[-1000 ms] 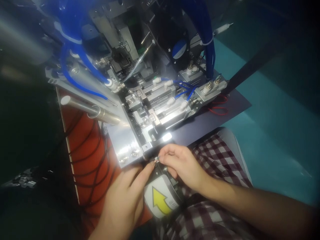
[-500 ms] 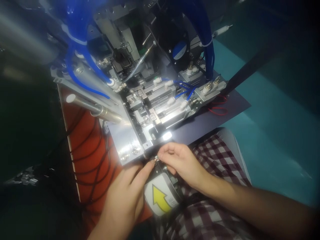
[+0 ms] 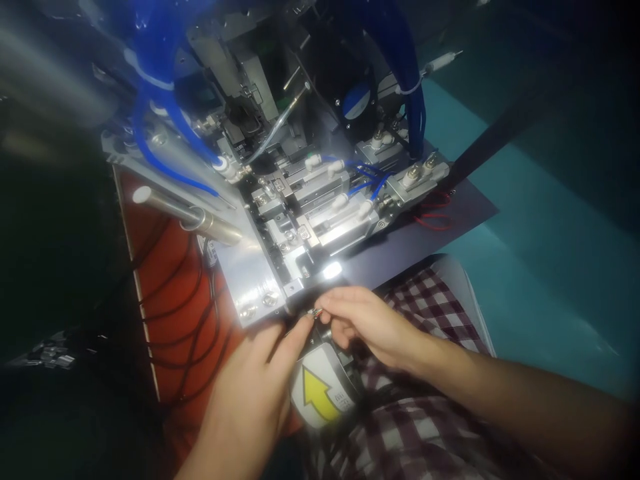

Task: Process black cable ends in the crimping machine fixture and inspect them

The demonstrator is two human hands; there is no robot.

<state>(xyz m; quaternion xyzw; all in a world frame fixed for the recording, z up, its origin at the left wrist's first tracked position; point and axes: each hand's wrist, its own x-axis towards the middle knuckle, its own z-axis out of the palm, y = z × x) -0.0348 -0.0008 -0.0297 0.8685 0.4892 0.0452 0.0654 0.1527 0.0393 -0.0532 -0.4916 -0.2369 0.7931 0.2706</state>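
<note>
Between my fingertips, just in front of the machine's near edge, is a small shiny metal part, too small to name more exactly. My right hand pinches it between thumb and index finger, the other fingers curled below. From the left, the thumb of my left hand presses against the same part; its other fingers are partly hidden under the metal plate. Directly below the fingertips is a rounded white cover with a yellow arrow. Just beyond my hands stands the machine's metal slide assembly.
Blue air tubes run into white fittings on the machine. A round metal post stands at the left, above black cables on an orange-red surface. A plaid-covered lap lies close at the right. Red wires loop behind.
My right hand has turned slightly, its lower fingers now curled more and the index finger straighter. The small metal part shows more clearly between the fingertips. My left hand has barely shifted.
</note>
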